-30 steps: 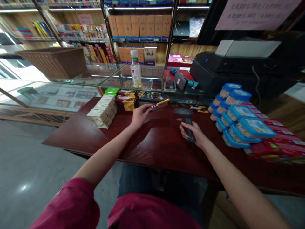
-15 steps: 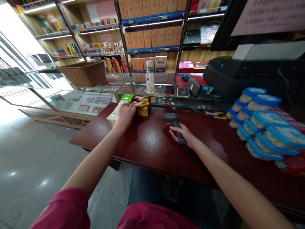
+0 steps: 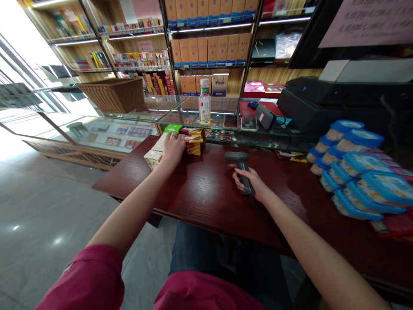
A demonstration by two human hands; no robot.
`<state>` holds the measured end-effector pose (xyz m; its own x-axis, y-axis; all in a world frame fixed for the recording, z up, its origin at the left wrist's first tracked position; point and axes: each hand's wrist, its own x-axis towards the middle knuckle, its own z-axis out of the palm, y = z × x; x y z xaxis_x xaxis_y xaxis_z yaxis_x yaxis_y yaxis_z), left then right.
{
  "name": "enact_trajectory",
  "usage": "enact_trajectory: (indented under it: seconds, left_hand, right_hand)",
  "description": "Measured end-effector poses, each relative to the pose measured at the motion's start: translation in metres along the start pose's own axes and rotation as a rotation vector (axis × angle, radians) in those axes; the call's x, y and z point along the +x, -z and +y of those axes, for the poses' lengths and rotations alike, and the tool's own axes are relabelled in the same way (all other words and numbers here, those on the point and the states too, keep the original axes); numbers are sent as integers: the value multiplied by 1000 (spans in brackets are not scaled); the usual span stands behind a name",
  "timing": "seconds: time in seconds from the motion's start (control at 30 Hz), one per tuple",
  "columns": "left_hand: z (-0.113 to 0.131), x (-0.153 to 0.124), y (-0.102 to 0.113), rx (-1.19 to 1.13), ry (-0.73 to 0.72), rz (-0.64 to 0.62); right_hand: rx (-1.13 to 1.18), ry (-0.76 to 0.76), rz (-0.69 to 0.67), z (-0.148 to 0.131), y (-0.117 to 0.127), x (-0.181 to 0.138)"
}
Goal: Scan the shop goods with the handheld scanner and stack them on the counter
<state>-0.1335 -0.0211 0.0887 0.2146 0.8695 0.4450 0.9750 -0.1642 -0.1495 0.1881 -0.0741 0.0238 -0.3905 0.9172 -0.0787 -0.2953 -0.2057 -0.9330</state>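
Note:
My left hand (image 3: 174, 148) lies over the packs at the back left of the table, its fingers spread and touching their tops. Under and beside it runs a row of pale boxes (image 3: 152, 157), with a bright green pack (image 3: 173, 128) at the far end. A stack of red and yellow packets (image 3: 194, 146) stands just right of these fingers. My right hand (image 3: 250, 183) is wrapped round the handle of a dark barcode scanner (image 3: 242, 165). The scanner is held over the middle of the dark red wooden table (image 3: 200, 196), its head pointing left and away from me.
A clear-bodied bottle (image 3: 204, 105) stands on the glass counter behind the table. Blue-lidded tubs (image 3: 364, 172) are piled at the right, near black equipment (image 3: 335, 103). A wicker basket (image 3: 112, 94) sits on the display case at the left. Stocked shelves line the back.
The left hand has shifted slightly over the packs. The right hand with the scanner appears a little farther right. The whole view has moved slightly.

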Motion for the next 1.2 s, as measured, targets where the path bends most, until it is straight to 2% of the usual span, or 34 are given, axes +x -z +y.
enact_trajectory:
  seconds: [0.13, 0.3, 0.47, 0.57, 0.67, 0.77, 0.93, 1.07, 1.2]
  left_hand:
    - [10, -1, -7, -79, 26, 65]
    - [34, -15, -22, -104, 47, 50]
    - [34, -14, -34, -133, 110, 12]
    - [34, -12, -31, -160, 140, 17]
    - [54, -9, -26, -176, 126, 74]
    - [99, 0, -25, -244, -53, 75]
    - [213, 33, -44, -433, -331, -37]
    - [296, 71, -61, -533, -434, -146]
    - [344, 110, -70, -543, -460, -226]
  right_hand:
    - [11, 1, 6, 0, 2, -1]
    - [43, 18, 19, 1, 3, -3]
    - [70, 74, 71, -4, 6, -7]
    - [46, 109, 150, -13, 24, -13]
    - [19, 150, 240, -26, 53, -23]
    - [-11, 203, 336, -36, 82, -33]
    - [13, 323, 528, -34, 112, -40]
    - [23, 390, 629, -29, 122, -34]
    - [38, 430, 693, -27, 128, -27]
